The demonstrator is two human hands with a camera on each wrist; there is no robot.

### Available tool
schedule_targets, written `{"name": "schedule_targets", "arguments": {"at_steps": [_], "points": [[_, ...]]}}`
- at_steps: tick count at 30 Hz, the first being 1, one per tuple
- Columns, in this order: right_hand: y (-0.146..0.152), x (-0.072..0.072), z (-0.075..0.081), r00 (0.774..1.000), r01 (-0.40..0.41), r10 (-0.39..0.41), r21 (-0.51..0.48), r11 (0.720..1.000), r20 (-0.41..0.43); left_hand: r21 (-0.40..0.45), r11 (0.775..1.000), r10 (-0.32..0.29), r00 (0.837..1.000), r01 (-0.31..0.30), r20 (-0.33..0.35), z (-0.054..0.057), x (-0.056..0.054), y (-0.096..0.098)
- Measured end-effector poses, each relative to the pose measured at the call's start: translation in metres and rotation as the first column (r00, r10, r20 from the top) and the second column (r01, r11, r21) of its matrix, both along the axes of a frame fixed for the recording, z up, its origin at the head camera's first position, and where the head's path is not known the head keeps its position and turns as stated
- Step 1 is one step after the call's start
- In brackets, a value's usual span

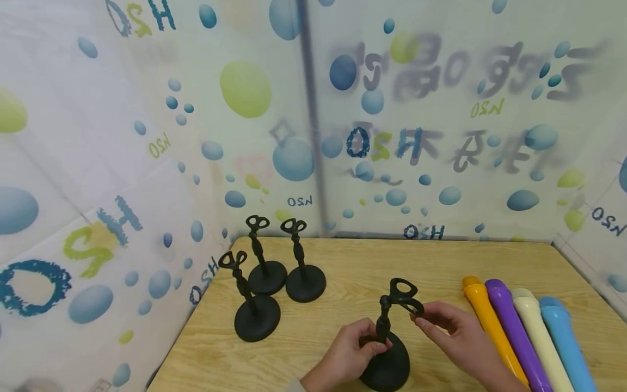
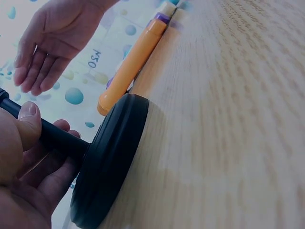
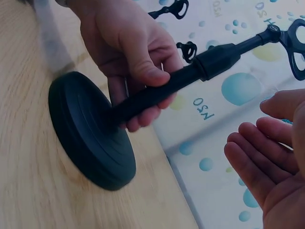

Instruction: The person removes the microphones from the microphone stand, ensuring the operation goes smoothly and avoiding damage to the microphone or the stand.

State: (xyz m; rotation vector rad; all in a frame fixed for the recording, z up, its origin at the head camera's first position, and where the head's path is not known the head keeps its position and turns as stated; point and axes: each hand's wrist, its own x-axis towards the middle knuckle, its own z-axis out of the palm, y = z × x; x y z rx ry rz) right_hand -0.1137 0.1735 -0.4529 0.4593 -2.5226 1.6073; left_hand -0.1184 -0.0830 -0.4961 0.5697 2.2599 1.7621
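Observation:
My left hand (image 1: 350, 348) grips the post of a black tabletop microphone stand (image 1: 385, 367) just above its round base, thumb on one side and fingers around the other. At the stand's top is a looped microphone clip (image 1: 404, 294). Beside that clip is my right hand (image 1: 462, 337); the right wrist view shows its fingers (image 3: 255, 167) loosely extended, with nothing held. In the left wrist view, the stand's base (image 2: 112, 162) meets the wooden table along its edge. Its clip lies outside that view.
Three more black microphone stands (image 1: 257, 318) stand together at the table's left. On the right lie an orange microphone (image 1: 492, 324), a purple one (image 1: 516, 332), a cream one (image 1: 541, 337) and a blue one (image 1: 565, 337), side by side. Patterned curtains (image 1: 441, 218) border the wooden table (image 1: 392, 256).

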Motion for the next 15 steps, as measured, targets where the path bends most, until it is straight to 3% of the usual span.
{"name": "schedule_targets", "arguments": {"at_steps": [6, 12, 15], "points": [[-0.013, 0.001, -0.002, 0.996, -0.056, 0.059, -0.041, 0.998, 0.066, 0.003, 1.000, -0.004, 1.000, 0.004, 0.007, -0.001, -0.001, 0.000], [-0.024, 0.003, -0.009, 0.990, -0.129, 0.119, -0.129, 0.983, -0.078, 0.011, 1.000, -0.019, 1.000, 0.019, -0.008, -0.001, -0.001, -0.002], [-0.029, 0.004, -0.008, 0.988, -0.141, 0.130, -0.150, 0.979, -0.080, 0.012, 1.000, -0.023, 1.000, 0.023, -0.016, -0.002, -0.001, -0.002]]}}
